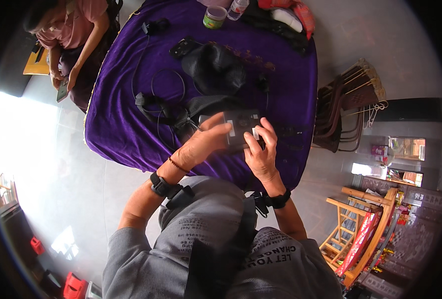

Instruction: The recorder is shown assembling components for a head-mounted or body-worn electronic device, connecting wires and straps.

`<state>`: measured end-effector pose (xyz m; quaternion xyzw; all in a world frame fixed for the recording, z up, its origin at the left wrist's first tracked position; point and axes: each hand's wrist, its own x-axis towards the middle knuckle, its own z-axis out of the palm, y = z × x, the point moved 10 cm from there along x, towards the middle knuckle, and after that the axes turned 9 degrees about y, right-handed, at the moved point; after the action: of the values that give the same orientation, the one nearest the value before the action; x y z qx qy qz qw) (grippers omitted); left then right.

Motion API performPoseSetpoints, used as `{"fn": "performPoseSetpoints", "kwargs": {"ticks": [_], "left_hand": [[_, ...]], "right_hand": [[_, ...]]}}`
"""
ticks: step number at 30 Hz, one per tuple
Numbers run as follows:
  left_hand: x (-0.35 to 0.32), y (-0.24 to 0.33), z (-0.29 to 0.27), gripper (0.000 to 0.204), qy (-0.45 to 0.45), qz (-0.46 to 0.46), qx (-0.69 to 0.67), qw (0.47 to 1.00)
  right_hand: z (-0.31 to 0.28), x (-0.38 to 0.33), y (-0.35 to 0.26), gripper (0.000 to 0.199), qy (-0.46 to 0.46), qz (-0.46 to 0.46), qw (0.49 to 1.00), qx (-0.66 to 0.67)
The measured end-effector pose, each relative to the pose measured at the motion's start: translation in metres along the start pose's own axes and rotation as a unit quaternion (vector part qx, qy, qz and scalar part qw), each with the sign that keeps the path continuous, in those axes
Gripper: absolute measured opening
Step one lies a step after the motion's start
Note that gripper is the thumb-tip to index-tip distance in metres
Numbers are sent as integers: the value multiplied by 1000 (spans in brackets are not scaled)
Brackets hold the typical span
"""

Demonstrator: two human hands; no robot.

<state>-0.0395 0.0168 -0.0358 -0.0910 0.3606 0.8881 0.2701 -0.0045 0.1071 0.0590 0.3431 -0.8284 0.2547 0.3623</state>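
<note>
A flat, dark rectangular device (242, 130) with small white patches and a round dark detail is held over the near part of the table, slightly blurred. My left hand (207, 142) grips its left side, thumb laid across the top. My right hand (262, 152) closes on its right side, with bent fingers on the upper face. Each wrist wears a black strap with a small module, and a beaded bracelet circles my left wrist. Just beyond the device lies black strap gear (183, 117) with cables. A black cap (216, 67) rests farther back.
Purple velvet cloth (116, 109) covers the table. A jar (214, 18) and clear bottle (237, 10) stand at its far edge, near red-and-black fabric (303, 20). At far left a seated person (74, 40) holds a phone. Stacked chairs (338, 112) and wooden furniture (363, 231) stand right.
</note>
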Motion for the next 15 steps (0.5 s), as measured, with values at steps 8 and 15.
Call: {"fn": "performPoseSetpoints", "kwargs": {"ticks": [8,15], "left_hand": [[14,-12,-24,41,-27,25,-125,991],[20,-29,-15,51,-55,17,-77,995]], "right_hand": [[-16,-36,38,29,-67,252,965,42],[38,-78,53,55,-15,678,556,481]]}}
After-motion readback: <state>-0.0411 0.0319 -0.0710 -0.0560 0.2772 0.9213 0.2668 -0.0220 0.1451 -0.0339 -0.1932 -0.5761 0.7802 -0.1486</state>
